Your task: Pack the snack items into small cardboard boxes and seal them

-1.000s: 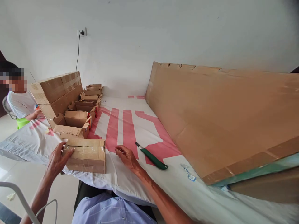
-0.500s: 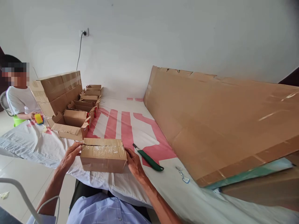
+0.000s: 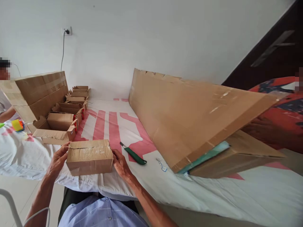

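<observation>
A small cardboard box (image 3: 90, 160) with clear tape on its top sits at the near edge of the cloth-covered table (image 3: 151, 186). Its top flaps are folded down, leaving a thin seam between them. My left hand (image 3: 58, 157) grips the box's left end, and my right hand (image 3: 120, 162) grips the right end; some fingertips are hidden behind it. Just right of the box lies a green-handled knife (image 3: 135, 155), its short blade pointing away to the left. Beyond the knife is a small clear item with a blue-edged label (image 3: 163, 167).
Several open cardboard boxes (image 3: 59, 126) form a row at the left, beside stacked taped boxes (image 3: 40, 91). A large cardboard sheet (image 3: 170, 116) leans across the right side. One person (image 3: 7, 110) is at far left, with a yellow toy (image 3: 17, 125); another (image 3: 279, 116) is at far right.
The view has turned right, shifting everything leftward and bringing a person in red at the right into sight. Both hands keep hold of the box, which stays on the table.
</observation>
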{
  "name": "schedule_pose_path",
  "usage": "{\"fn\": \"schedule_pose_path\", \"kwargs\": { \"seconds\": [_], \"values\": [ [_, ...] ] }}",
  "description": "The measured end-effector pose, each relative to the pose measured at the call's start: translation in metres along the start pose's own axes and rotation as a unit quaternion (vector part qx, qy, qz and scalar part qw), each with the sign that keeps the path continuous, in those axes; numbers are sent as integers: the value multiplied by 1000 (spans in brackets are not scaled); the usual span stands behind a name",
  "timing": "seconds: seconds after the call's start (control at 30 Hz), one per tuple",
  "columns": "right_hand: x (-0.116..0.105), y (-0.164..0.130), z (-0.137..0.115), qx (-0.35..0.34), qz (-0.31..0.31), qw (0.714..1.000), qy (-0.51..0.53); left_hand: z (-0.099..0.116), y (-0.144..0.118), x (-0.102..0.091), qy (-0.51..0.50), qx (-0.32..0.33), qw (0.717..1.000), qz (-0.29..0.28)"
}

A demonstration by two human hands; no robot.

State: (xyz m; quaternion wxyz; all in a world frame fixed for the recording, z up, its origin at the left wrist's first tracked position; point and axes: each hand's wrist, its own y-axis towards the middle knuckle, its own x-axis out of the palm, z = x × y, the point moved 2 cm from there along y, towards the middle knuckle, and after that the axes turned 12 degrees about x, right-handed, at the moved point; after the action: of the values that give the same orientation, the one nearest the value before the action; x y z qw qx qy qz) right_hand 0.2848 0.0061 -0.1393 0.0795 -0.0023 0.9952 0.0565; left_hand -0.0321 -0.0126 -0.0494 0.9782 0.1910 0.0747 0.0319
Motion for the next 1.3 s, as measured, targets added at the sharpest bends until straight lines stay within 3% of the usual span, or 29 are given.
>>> {"fn": "schedule_pose_path", "kwargs": {
  "seconds": [0.2,0.33,0.57,0.67,0.77,0.93,1.13,1.2,1.3],
  "values": [
    [5,12,2,-29,12,999,-26,9,-3,8,54,16,998,10],
    [-6,9,11,-44,28,997,-61,10,-3,4,62,20,998,-1],
    [-76,4,28,-65,150,971,-176,10,2,4,32,8,999,-2],
    [-101,2,41,-53,172,930,-321,10,2,7,50,14,999,11],
    [-115,0,60,-14,152,900,-409,9,1,8,67,16,998,14],
    [-121,-1,80,1,139,887,-440,12,-2,10,66,16,998,11],
    [-120,1,80,-11,153,872,-465,14,-7,9,71,22,997,0],
    [-118,0,78,-11,160,878,-451,14,-9,8,62,12,998,5],
    [-115,-2,70,-5,174,911,-373,11,-10,7,42,-27,998,26]
  ]
}}
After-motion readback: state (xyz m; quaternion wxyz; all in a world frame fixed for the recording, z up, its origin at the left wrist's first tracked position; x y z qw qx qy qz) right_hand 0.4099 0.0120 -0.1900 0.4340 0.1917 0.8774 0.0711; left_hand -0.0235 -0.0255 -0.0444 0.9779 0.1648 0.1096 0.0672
